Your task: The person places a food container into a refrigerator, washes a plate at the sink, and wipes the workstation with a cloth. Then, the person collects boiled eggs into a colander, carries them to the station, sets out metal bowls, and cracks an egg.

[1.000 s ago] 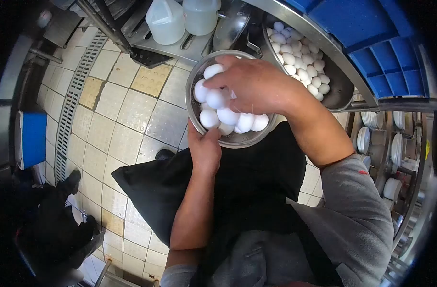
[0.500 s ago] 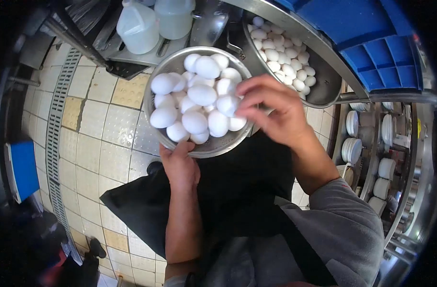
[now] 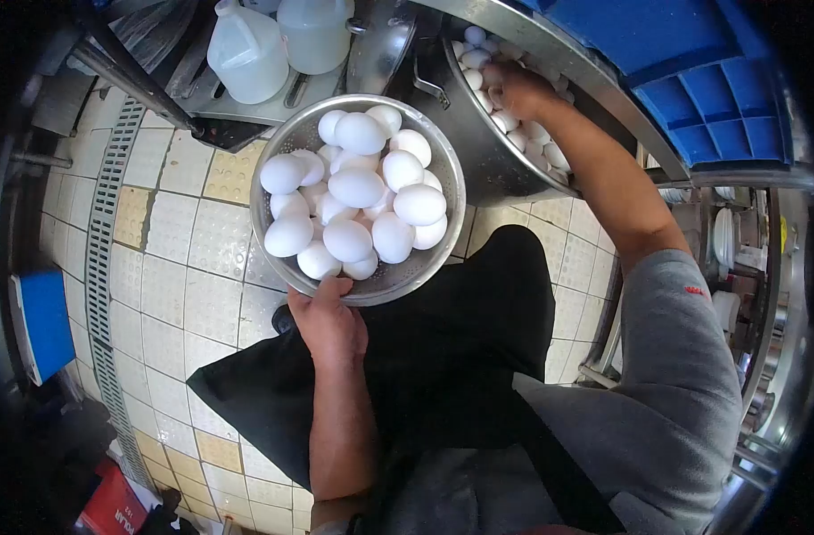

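Note:
My left hand (image 3: pixel 331 323) grips the near rim of a perforated metal colander (image 3: pixel 425 278), its thumb over the edge. White eggs (image 3: pixel 355 187) are heaped in the colander. At the upper right, my right hand (image 3: pixel 517 89) reaches into a large metal pot (image 3: pixel 478 143) that holds many more eggs (image 3: pixel 536 134). Its fingers are down among those eggs and partly hidden, so what they hold cannot be made out.
Plastic jugs (image 3: pixel 246 55) stand on a metal shelf (image 3: pixel 282 111) beyond the colander. Blue crates (image 3: pixel 692 80) are at the upper right. Dishes (image 3: pixel 723 236) sit on a rack at the right. A red object (image 3: pixel 113 504) lies at the lower left.
My right hand has moved from over the colander to the eggs in the pot. The colander has shifted left in view, still held by my left hand. A red object has appeared at lower left.

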`<action>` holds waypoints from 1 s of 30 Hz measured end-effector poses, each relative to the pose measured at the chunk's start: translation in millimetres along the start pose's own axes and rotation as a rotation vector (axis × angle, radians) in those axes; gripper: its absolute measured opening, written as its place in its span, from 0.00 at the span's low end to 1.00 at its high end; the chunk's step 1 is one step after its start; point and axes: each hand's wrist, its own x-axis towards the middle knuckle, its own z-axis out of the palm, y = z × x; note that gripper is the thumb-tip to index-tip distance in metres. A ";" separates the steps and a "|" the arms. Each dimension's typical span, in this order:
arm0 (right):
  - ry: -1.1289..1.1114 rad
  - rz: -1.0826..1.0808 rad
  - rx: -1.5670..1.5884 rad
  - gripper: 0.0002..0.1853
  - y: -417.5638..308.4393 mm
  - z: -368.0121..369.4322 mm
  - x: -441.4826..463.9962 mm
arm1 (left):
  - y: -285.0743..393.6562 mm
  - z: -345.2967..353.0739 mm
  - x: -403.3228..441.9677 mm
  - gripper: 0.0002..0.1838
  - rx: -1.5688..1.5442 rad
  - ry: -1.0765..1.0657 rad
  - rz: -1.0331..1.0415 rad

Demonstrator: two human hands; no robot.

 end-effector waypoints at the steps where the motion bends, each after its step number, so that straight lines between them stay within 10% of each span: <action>1: -0.039 0.095 -0.041 0.22 -5.8 -2.1 2.1 | -1.7 -0.9 0.7 0.29 0.003 0.004 -0.002; 17: -0.008 -0.022 0.408 0.25 45.0 26.4 24.5 | 20.5 0.4 -20.4 0.31 0.047 0.040 -0.182; 19: -0.131 0.446 1.028 0.24 34.6 5.0 -3.2 | 32.0 0.4 -30.6 0.31 0.046 0.044 -0.216; 21: 0.103 0.427 0.932 0.19 36.9 -4.0 -31.8 | 37.9 -3.0 -40.6 0.31 0.032 0.016 -0.185; 25: -0.527 0.374 2.261 0.17 67.2 -6.0 -102.7 | 54.5 -21.1 -63.7 0.30 0.105 0.022 -0.159; 27: -0.174 0.341 2.339 0.17 13.2 -36.7 -145.9 | 71.2 -21.0 -84.5 0.31 0.120 -0.012 -0.159; 30: -0.331 0.365 2.390 0.19 -6.2 -54.6 -206.8 | 96.9 -19.0 -129.8 0.33 0.177 0.021 -0.147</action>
